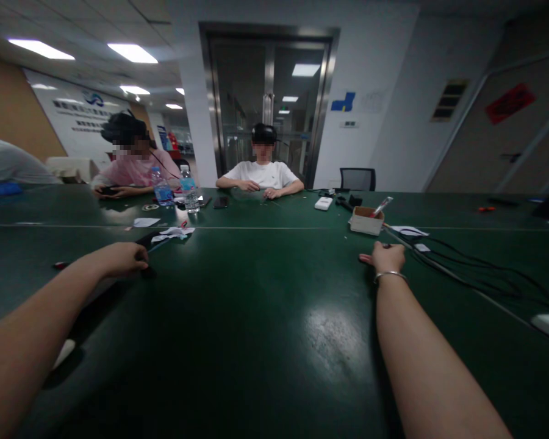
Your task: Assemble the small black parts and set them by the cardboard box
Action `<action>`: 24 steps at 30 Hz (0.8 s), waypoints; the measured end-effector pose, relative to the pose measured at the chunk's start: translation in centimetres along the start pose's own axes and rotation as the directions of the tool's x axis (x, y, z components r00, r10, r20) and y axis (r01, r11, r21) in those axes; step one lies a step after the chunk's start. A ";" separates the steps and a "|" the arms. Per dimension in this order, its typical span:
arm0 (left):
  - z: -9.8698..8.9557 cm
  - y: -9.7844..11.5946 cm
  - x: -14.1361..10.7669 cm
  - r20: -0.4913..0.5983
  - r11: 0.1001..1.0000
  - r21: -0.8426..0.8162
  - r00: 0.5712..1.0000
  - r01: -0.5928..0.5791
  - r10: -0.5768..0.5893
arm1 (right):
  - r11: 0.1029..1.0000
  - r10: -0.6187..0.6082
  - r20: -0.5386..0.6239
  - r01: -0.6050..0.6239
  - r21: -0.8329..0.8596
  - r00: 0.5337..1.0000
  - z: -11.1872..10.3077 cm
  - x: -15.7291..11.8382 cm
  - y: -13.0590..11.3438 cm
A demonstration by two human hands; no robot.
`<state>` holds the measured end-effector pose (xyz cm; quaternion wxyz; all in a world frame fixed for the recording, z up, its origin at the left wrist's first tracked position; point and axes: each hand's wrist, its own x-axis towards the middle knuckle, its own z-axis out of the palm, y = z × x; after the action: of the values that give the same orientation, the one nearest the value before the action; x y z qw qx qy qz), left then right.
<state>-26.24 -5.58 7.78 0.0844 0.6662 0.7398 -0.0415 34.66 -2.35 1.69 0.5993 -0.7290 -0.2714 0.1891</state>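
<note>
My left hand (123, 259) is low over the left part of the green table (256, 317), its fingers curled downward. Whatever those fingers may hold is hidden. Just behind it lie a dark flat object (150, 238) and crumpled white paper (174, 233). On the right, my right hand (387, 257), with a bracelet (391, 275) at the wrist, is closed, and one fingertip points left. A small dark spot shows at its fingers, too small to name. The small open box (366, 221), with a pen-like stick (382, 206) in it, stands just beyond this hand.
Black cables (476, 268) run along the right side. Water bottles (190, 190), a phone (220, 202) and a white box-like device (323, 203) lie farther back. Two people wearing headgear sit across the table; another person's sleeve shows at far left. A pale object (64, 353) lies beneath my left forearm.
</note>
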 end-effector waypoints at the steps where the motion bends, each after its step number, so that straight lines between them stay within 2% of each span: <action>1: 0.1 0.9 0.3 -0.027 0.999 0.040 1.000 -0.010 0.011 | 1.000 -0.001 -0.037 0.000 -0.010 0.999 -0.1 -0.2 -0.2; 3: 0.5 3.7 0.8 -0.093 0.994 0.106 0.995 -0.032 0.042 | 0.999 -0.016 -0.078 0.013 -0.039 0.997 -0.1 -0.7 -0.5; 6: 1.2 9.6 1.5 -0.214 0.984 0.117 0.964 -0.133 0.156 | 0.993 -0.064 -0.110 0.052 -0.103 0.992 -0.2 -1.0 -0.6; 11: 3.3 19.7 2.5 -0.304 0.959 -0.104 0.927 -0.263 0.221 | 0.975 -0.077 -0.169 0.039 -0.219 0.983 -0.4 -1.2 -0.7; 14: 4.7 23.8 2.8 -0.318 0.921 -0.243 0.922 -0.305 0.221 | 0.966 -0.064 -0.158 0.021 -0.258 0.985 -0.6 -1.3 -0.9; 16: 5.6 25.4 2.6 -0.342 0.896 -0.325 0.921 -0.302 0.186 | 0.957 -0.064 -0.153 0.017 -0.289 0.986 -0.7 -1.2 -1.0; 18: 6.4 26.0 2.3 -0.382 0.875 -0.382 0.913 -0.298 0.144 | 0.953 -0.055 -0.150 0.008 -0.301 0.987 -0.7 -1.0 -1.0; 21: 7.2 25.8 1.9 -0.405 0.856 -0.412 0.905 -0.311 0.134 | 0.972 0.018 -0.122 -0.046 -0.232 0.992 -0.5 -0.4 -0.8; 24: 7.4 25.4 1.8 -0.382 0.833 -0.445 0.911 -0.330 0.156 | 0.986 0.073 -0.098 -0.087 -0.145 0.992 -0.2 0.5 -0.2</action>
<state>-0.70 -2.36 1.53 0.1336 0.7083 0.6363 0.2750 35.13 -2.23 2.00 0.5471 -0.7899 -0.2272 0.1584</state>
